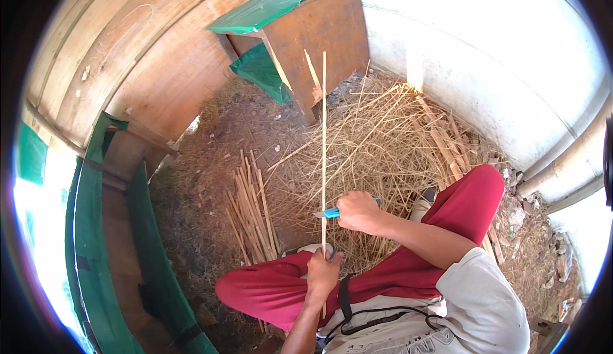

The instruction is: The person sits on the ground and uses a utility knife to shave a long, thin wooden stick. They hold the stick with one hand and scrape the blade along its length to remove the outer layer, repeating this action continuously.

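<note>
My left hand (pixel 322 271) is closed around the lower part of a long, thin bamboo strip (pixel 324 130), which stands nearly upright in the view over my lap. In my right hand (pixel 357 211) is a blue utility knife (pixel 332 213), gripped in a fist. Its blade (pixel 318 215) lies against the strip a little above my left hand. Between my crossed legs and the wall spreads a tangled heap of thin shavings (pixel 377 150). A bundle of split bamboo sticks (pixel 251 210) lies on the ground by my left knee.
A wooden cabinet (pixel 319 38) with a green cover (pixel 281 6) stands at the far side. Green sheeting (pixel 96 245) lines a wooden frame on the left. Longer slats (pixel 440 137) lie beyond my right knee, near the white wall (pixel 485 54). Rubble (pixel 517 213) lines the right.
</note>
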{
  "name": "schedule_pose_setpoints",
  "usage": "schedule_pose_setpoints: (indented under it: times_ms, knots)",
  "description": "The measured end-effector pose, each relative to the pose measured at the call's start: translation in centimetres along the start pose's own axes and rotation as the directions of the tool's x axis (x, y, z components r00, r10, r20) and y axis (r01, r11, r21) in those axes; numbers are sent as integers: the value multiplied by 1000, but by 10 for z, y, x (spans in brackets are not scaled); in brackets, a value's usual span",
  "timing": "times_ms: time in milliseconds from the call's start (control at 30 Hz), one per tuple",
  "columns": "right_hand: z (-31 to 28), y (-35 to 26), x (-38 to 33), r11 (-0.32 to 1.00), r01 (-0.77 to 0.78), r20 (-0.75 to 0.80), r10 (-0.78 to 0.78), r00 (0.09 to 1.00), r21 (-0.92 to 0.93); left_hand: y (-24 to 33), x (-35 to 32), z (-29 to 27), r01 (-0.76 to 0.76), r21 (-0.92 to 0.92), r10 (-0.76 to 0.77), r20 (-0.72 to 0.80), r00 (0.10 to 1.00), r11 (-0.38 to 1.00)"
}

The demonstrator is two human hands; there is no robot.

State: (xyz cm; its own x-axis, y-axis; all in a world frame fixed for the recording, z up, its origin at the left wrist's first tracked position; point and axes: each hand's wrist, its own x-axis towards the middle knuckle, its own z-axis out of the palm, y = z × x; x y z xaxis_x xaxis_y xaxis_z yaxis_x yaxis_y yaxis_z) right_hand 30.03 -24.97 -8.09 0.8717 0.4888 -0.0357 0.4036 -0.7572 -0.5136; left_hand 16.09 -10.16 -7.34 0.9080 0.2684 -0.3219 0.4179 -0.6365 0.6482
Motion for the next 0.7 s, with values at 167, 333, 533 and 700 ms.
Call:
schedule_pose_setpoints:
  times_ms: [167, 333, 533, 700]
  knots:
    - [-1, 6, 2, 1000, -2, 15, 2, 1000, -18, -4, -9, -2, -51, 19, 50, 40, 998, 999]
    - [10, 8, 14, 986, -122, 51, 128, 990, -113, -8, -21, -7, 0, 151, -18, 121, 992, 989]
    - [9, 53, 35, 983, -111, -72, 102, 992, -148, -15, -58, -15, 68, 73, -84, 239, 967, 995]
    - [13, 89, 53, 947, -298, -38, 296, 954, -117, -66, -93, -23, -152, 232, 98, 231, 968, 961]
